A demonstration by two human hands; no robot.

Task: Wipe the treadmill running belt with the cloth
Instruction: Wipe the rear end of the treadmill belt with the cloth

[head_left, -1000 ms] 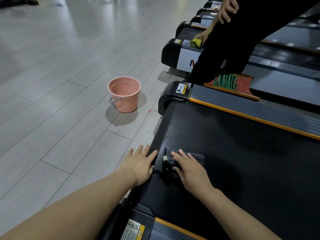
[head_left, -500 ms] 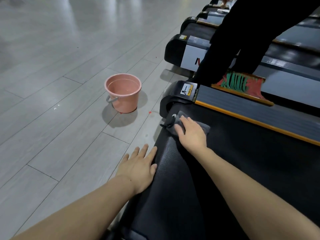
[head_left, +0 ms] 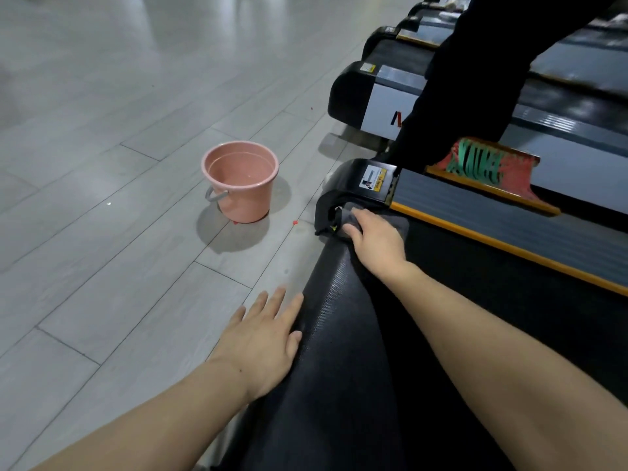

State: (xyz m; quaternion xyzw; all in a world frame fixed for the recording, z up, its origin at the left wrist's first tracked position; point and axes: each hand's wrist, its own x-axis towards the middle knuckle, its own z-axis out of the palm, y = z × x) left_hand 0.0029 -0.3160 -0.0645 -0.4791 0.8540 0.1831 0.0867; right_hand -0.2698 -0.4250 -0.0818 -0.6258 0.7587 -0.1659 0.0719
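The black textured running belt point(head_left: 346, 351) fills the lower right of the view. My right hand point(head_left: 377, 241) presses a dark grey cloth point(head_left: 399, 224) flat onto the belt's far rear corner, against the black end cap point(head_left: 343, 185). The cloth shows around my fingers and is mostly hidden under the palm. My left hand point(head_left: 263, 338) lies flat with spread fingers on the belt's rear edge, holding nothing.
A pink bucket point(head_left: 241, 181) holding water stands on the grey floor left of the treadmill. A grey side rail with an orange stripe point(head_left: 509, 215) borders the belt. A person in black point(head_left: 452, 83) stands on the neighbouring treadmill, with a red and green shoe point(head_left: 486, 161).
My right hand has slid the cloth from the belt's near middle up to its far rear corner. The left hand has stayed on the rear edge. The view has shifted closer.
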